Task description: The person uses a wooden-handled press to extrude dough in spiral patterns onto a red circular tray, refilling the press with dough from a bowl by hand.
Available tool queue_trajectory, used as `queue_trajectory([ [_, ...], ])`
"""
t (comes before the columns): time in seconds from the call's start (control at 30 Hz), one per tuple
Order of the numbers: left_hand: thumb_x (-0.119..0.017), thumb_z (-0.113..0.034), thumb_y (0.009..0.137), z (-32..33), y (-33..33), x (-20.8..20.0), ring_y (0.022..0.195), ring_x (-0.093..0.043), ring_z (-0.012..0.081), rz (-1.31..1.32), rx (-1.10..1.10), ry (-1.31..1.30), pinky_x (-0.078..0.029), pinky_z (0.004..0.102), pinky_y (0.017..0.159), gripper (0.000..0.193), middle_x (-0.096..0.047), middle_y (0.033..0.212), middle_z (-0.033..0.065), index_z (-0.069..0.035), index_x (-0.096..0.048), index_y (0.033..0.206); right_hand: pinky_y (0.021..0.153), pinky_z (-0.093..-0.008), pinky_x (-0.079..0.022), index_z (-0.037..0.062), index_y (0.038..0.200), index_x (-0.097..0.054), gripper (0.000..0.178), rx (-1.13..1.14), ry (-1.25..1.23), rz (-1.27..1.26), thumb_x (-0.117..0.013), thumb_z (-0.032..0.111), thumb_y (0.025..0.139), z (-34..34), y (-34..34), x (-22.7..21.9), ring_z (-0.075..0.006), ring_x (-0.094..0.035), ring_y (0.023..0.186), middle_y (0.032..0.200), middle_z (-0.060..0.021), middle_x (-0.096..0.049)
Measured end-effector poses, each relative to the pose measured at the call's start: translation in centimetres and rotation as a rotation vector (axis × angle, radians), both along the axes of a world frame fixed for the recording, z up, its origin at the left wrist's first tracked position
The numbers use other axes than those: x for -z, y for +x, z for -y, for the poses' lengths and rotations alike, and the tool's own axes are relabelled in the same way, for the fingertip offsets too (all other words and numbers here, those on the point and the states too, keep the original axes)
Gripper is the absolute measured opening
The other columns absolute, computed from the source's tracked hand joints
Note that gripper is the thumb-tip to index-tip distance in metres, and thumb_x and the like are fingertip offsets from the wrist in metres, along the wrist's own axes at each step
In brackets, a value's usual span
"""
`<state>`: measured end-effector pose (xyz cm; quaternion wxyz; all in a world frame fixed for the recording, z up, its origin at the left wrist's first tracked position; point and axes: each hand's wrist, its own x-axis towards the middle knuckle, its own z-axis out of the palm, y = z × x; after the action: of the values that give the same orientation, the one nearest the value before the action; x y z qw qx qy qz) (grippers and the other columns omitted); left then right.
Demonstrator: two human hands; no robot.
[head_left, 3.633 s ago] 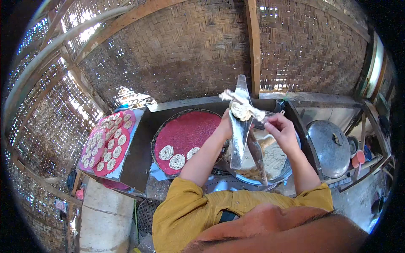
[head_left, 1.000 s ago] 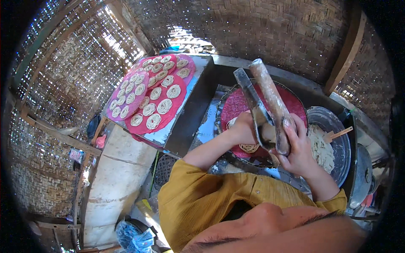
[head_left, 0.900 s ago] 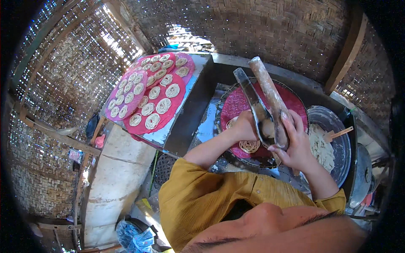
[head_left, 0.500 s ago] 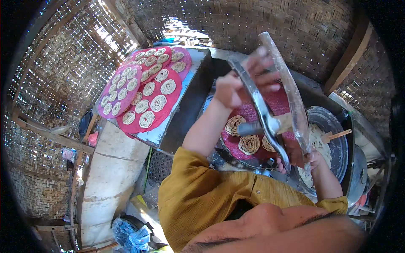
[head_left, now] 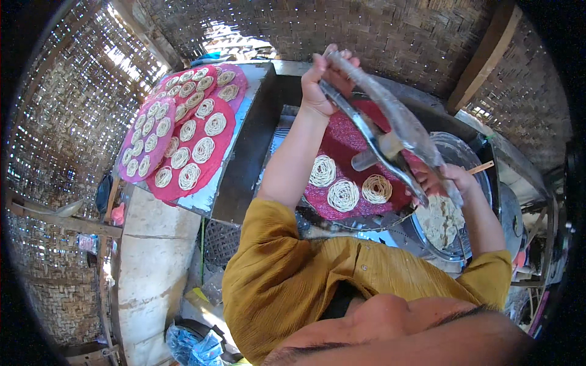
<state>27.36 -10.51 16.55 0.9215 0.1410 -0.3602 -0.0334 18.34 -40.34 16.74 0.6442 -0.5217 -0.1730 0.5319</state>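
A two-handled dough press [head_left: 400, 116] hangs tilted over a round red mat [head_left: 360, 125]. It has a pale wooden bar, a dark metal-faced bar and a short grey cylinder between them. My left hand [head_left: 326, 85] is closed round the far ends of the bars. At the near ends, my right hand [head_left: 452, 183] grips both bars, its fingers partly hidden. Several coils of pale dough strands [head_left: 343, 195] lie on the near part of the mat, below the cylinder. Under my right forearm sits a basin [head_left: 467, 152] with pale dough [head_left: 438, 221] in it.
To the left, a table [head_left: 247, 122] carries overlapping pink and red round mats [head_left: 210, 143] full of dough coils. A wooden-handled tool [head_left: 481, 167] leans in the basin. Woven bamboo walls [head_left: 366, 30] close in the far side. A blue plastic bag [head_left: 195, 344] lies low at left.
My left hand has gone from loose, blurred fingers beside the bars to a hold on their far ends. The press has tilted further left at its far end. The whole view has shifted somewhat.
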Motion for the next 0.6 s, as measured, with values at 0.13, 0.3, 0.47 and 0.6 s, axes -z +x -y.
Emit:
queue_trajectory([
  [0.13,-0.044,-0.058,0.077,-1.5,1.6,3.7,0.083,-0.056,0.027,-0.264,0.004,-0.074,-0.047,0.0396,0.072,0.049,-0.057,0.088,0.0096,-0.012,-0.057,0.086,0.074,-0.0365,-0.046,-0.0021,0.12,-0.037,0.077,0.105,-0.145,0.052,-0.058,0.05,0.067,-1.1,1.1,0.8,-0.0286,-0.057,0.086,0.101,-0.0208,-0.052],
  [0.3,-0.042,-0.058,0.077,-2.0,1.2,4.8,0.08,-0.056,0.025,-0.263,-0.013,-0.118,-0.049,0.0393,0.06,0.046,-0.055,0.081,0.0058,-0.015,-0.056,0.085,0.06,-0.0275,-0.047,0.0021,0.109,-0.049,0.057,0.046,-0.271,0.135,-0.056,0.044,0.071,-0.4,1.9,3.1,-0.0214,-0.06,0.073,0.087,-0.0137,-0.06],
  [0.47,-0.042,-0.057,0.078,-1.7,-0.9,3.4,0.072,-0.054,0.02,-0.237,-0.196,-0.065,-0.044,0.0332,0.039,0.04,-0.052,0.078,0.0009,-0.019,-0.051,0.081,0.054,-0.0244,-0.042,0.0004,0.091,-0.056,0.047,0.053,-0.372,0.327,-0.061,0.039,0.066,-1.3,-0.2,-3.1,-0.0135,-0.053,0.063,0.076,-0.0063,-0.057],
  [0.6,-0.048,-0.057,0.076,-2.2,-2.0,0.4,0.069,-0.05,0.0157,-0.253,-0.323,-0.079,-0.041,0.0284,0.047,0.038,-0.05,0.074,-0.0004,-0.019,-0.047,0.082,0.056,-0.0268,-0.042,-0.0007,0.089,-0.054,0.047,0.117,-0.419,0.471,-0.062,0.038,0.064,-3.1,-0.2,-4.3,-0.0139,-0.053,0.064,0.074,-0.0051,-0.055],
])
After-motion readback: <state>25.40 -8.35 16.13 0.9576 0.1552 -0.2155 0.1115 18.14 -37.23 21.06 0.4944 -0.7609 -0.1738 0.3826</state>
